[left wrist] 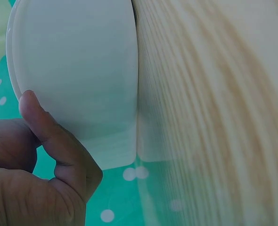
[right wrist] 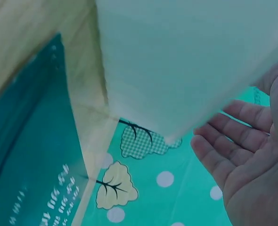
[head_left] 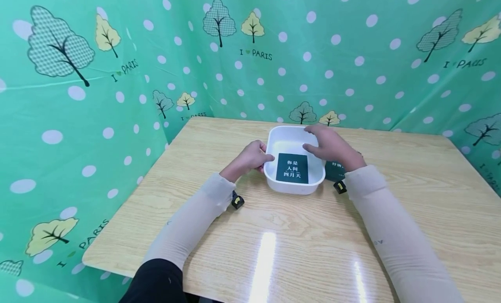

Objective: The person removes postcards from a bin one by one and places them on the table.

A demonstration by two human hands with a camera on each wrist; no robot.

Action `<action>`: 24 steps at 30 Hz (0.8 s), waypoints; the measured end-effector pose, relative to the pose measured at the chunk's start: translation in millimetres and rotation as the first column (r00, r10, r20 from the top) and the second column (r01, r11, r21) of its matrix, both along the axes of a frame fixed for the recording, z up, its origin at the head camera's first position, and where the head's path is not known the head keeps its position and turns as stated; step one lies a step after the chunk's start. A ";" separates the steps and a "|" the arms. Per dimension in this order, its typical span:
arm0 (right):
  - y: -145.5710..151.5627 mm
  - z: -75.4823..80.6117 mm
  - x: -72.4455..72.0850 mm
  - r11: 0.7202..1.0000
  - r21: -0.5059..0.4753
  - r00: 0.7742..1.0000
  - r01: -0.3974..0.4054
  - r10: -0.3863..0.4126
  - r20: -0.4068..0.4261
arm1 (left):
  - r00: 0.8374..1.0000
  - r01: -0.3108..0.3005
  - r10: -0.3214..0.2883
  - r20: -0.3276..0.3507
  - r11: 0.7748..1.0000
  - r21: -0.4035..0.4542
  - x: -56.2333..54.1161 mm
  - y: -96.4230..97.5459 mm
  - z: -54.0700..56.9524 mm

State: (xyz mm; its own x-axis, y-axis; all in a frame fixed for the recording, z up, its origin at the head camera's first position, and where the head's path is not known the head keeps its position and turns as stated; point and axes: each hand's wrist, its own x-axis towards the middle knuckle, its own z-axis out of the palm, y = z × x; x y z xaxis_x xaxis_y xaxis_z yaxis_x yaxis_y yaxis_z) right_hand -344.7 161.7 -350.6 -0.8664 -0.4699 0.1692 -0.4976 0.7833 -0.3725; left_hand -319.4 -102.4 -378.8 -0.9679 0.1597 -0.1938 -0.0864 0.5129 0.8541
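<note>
While my left hand (head_left: 252,157) grips white tub (head_left: 290,188) on table (head_left: 313,233), green card (head_left: 292,168) inside, my right hand (head_left: 332,144) spreads loosely beside tub. Step seems steadying tub; next likely calls for right hand curling round it.

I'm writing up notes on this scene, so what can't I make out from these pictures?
- Head view: part of the green card on the table, hidden by the right arm.
- Left wrist view: the inside of the white tub and the green card in it, hidden by the tub's outer wall.
- Right wrist view: the table card's small print, too blurred to read; its far side is cut off by the left edge.
</note>
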 end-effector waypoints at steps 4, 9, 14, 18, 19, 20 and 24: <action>-7.6 -3.1 1.1 0.998 0.037 0.998 -0.057 0.056 0.031 | 1.000 0.001 -0.002 0.008 1.000 0.003 0.2 -0.8 1.4; -15.2 -6.7 3.2 0.990 0.057 0.988 -0.126 0.120 0.095 | 1.000 0.008 -0.008 0.011 1.000 0.013 -1.0 -2.0 1.1; -20.6 -12.8 2.0 0.980 0.116 0.977 -0.163 0.144 0.159 | 1.000 0.016 -0.016 0.012 1.000 0.019 -1.8 -3.0 0.7; -24.2 -15.9 2.5 0.975 0.157 0.974 -0.158 0.128 0.187 | 1.000 0.013 -0.013 0.015 1.000 0.016 -1.8 -3.0 0.3; -24.9 -16.4 3.1 0.974 0.169 0.974 -0.151 0.118 0.192 | 1.000 0.010 -0.010 0.016 1.000 0.016 -1.6 -3.0 0.1; -25.5 -17.0 3.6 0.973 0.181 0.975 -0.145 0.109 0.196 | 1.000 0.009 -0.009 0.017 1.000 0.014 -1.5 -2.9 0.0; -26.9 -19.1 5.3 0.962 0.246 0.979 -0.122 0.076 0.187 | 1.000 0.007 -0.008 0.014 1.000 0.003 -1.4 -2.1 -0.2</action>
State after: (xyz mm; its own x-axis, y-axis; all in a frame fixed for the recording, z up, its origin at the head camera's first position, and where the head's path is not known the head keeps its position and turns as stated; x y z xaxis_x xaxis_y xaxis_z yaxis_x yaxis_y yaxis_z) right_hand -339.4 134.8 -369.7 -0.8184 -0.5627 -0.1166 -0.5229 0.8134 -0.2548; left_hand -320.7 -104.5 -378.9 -0.9640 0.1676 -0.2066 -0.0943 0.5110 0.8544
